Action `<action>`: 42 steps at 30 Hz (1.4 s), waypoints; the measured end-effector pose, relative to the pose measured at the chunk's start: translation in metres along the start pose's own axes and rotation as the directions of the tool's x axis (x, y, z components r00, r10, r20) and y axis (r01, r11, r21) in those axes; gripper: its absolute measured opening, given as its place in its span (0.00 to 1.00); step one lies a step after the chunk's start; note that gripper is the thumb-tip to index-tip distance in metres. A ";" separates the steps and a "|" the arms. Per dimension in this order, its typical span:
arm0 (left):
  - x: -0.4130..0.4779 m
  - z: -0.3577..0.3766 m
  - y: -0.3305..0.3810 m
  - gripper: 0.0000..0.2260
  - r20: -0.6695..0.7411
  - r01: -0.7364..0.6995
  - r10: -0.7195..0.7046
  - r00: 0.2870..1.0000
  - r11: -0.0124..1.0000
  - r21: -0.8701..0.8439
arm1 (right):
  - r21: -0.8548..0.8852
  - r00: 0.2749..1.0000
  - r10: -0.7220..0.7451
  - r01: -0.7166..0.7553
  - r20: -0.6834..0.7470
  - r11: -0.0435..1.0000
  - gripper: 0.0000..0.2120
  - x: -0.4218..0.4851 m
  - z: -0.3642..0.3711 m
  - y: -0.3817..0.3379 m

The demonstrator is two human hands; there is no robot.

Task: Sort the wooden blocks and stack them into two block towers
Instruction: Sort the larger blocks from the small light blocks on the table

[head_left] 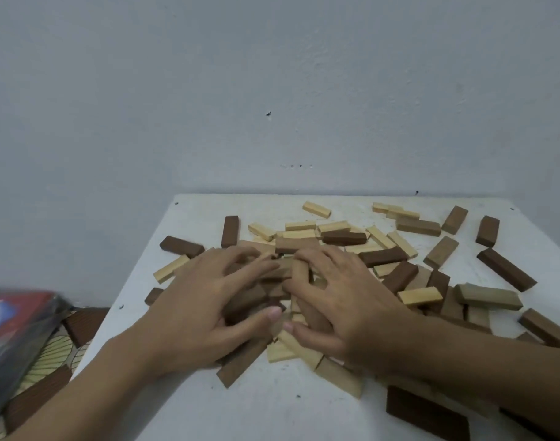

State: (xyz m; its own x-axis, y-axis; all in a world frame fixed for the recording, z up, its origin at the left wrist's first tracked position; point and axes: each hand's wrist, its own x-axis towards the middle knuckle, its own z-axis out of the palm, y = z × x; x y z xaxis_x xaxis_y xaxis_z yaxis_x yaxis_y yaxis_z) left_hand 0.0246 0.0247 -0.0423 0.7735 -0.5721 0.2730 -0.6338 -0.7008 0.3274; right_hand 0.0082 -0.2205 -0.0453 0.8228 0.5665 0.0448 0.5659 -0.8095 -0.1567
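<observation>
Head view: the wooden blocks, pale and dark brown mixed, lie in one loose heap on a white table. None of them is stacked into a tower. The heap is thickest at the middle of the tabletop and thins toward the far and right sides, where single blocks lie apart, among them a pale block near the far edge and a long dark block at the right.

The left hand and the right hand lie side by side on the heap's middle. Their fingers are spread and bent down into the blocks and the thumbs nearly meet. Whether either hand grips a block cannot be told.

Off the table's left edge lies a clear plastic bag, blurred, with something red and blue inside. It rests on a leaf-patterned floor covering.

The table's far edge meets a grey wall, and its left edge runs slantwise toward the viewer. Bare tabletop shows along the left edge, in the far left corner and in front of the wrists. At the near right a large dark block lies beside the right forearm.
</observation>
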 end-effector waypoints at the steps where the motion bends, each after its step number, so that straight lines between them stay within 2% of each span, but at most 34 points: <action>1: -0.002 0.001 0.001 0.29 0.056 -0.029 0.026 0.998 0.998 0.047 | 0.002 1.000 0.013 -0.013 0.013 1.000 0.27 -0.002 0.001 -0.002; 4: -0.003 0.002 0.007 0.35 0.163 -0.091 0.065 0.984 0.984 0.154 | -0.011 0.997 0.072 -0.072 -0.002 0.997 0.35 -0.011 -0.001 -0.010; 6: -0.003 0.002 0.014 0.37 0.161 -0.110 0.080 0.984 0.977 0.182 | 0.012 0.990 0.144 -0.143 -0.006 0.990 0.37 -0.022 -0.008 -0.014; 11: -0.003 0.016 0.048 0.31 0.132 -0.195 0.163 0.978 0.938 0.285 | -0.017 0.958 0.275 -0.277 -0.084 0.961 0.35 -0.076 -0.018 -0.019; 14: -0.003 0.027 0.078 0.30 0.139 -0.264 0.228 0.964 0.887 0.379 | 0.017 0.906 0.395 -0.397 -0.152 0.918 0.33 -0.126 -0.019 -0.014; 18: -0.013 0.047 0.119 0.32 0.144 -0.337 0.305 0.941 0.873 0.351 | 0.002 0.835 0.496 -0.510 -0.236 0.860 0.31 -0.203 -0.017 -0.004; 23: -0.018 0.073 0.159 0.33 0.174 -0.341 0.299 0.938 0.887 0.312 | 0.063 0.777 0.590 -0.592 -0.218 0.804 0.34 -0.283 -0.009 -0.003; 28: -0.018 0.092 0.177 0.34 0.211 -0.294 0.237 0.948 0.908 0.299 | 0.005 0.792 0.610 -0.610 -0.037 0.792 0.45 -0.303 0.006 0.005; 33: -0.010 0.102 0.186 0.37 0.203 -0.274 0.217 0.955 0.907 0.318 | 0.032 0.800 0.599 -0.598 -0.025 0.801 0.48 -0.288 0.013 0.024; 37: 0.011 0.107 0.185 0.40 0.195 -0.253 0.196 0.961 0.906 0.340 | 0.060 0.821 0.571 -0.568 -0.027 0.821 0.54 -0.269 0.011 0.039; 42: 0.040 0.107 0.175 0.38 0.166 -0.216 0.168 0.972 0.914 0.344 | 0.111 0.823 0.564 -0.556 -0.067 0.824 0.55 -0.243 0.013 0.060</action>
State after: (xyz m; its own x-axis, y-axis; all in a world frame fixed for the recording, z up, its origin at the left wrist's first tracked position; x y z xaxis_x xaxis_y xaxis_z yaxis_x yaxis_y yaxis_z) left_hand -0.0554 -0.1662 -0.0707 0.6461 -0.7441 0.1699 -0.7451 -0.6631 -0.0710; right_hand -0.1584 -0.4044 -0.0781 0.9999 -0.0007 0.0141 0.0031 -0.9646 -0.2638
